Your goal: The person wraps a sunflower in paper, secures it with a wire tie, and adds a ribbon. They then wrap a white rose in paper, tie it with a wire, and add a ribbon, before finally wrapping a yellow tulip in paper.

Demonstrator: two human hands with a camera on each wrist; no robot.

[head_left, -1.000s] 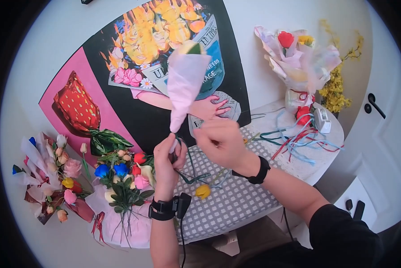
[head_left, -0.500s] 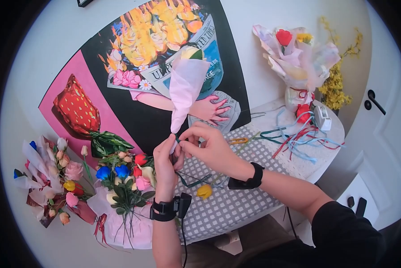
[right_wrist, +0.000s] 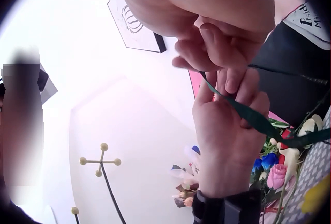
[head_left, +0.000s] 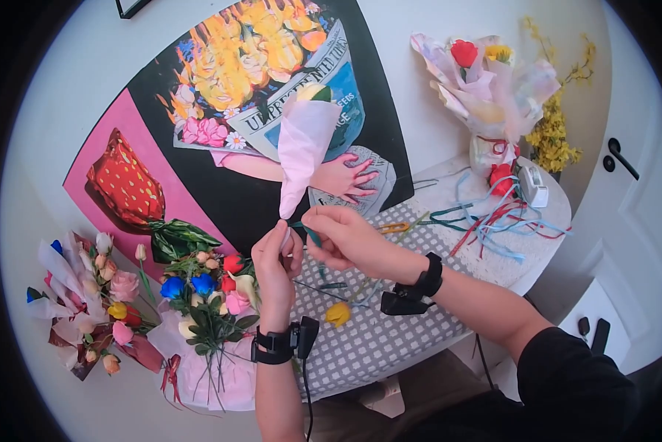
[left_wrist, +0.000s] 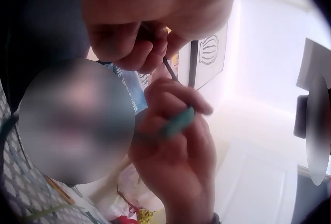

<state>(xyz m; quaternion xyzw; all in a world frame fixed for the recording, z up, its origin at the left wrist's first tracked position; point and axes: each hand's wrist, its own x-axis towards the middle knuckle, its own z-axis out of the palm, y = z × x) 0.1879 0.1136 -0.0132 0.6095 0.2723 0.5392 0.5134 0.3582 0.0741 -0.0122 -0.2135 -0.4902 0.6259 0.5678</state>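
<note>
In the head view my left hand (head_left: 273, 269) grips the narrow lower end of a flower wrapped in pale pink paper (head_left: 305, 144), held upright with a cream bloom (head_left: 314, 92) showing at the top. Just right of it, my right hand (head_left: 349, 239) pinches a dark green ribbon, which runs between the two hands at the paper's foot. The right wrist view has a length of this ribbon (right_wrist: 258, 123) trailing in front of my left hand. A yellow tulip head (head_left: 338, 314) lies on the checked cloth below my hands.
Loose flowers (head_left: 213, 295) lie on pink paper at the left, beside a wrapped bouquet (head_left: 99, 302). At the right stand another bouquet (head_left: 493, 103) and a tape dispenser (head_left: 535, 186), with tangled ribbons (head_left: 486, 228) before them. Orange-handled scissors (head_left: 395, 228) lie behind my right hand.
My right hand came down to the foot of the wrapped flower, then drew a little to the right with the ribbon pulled out between the hands. My left hand has kept its hold.
</note>
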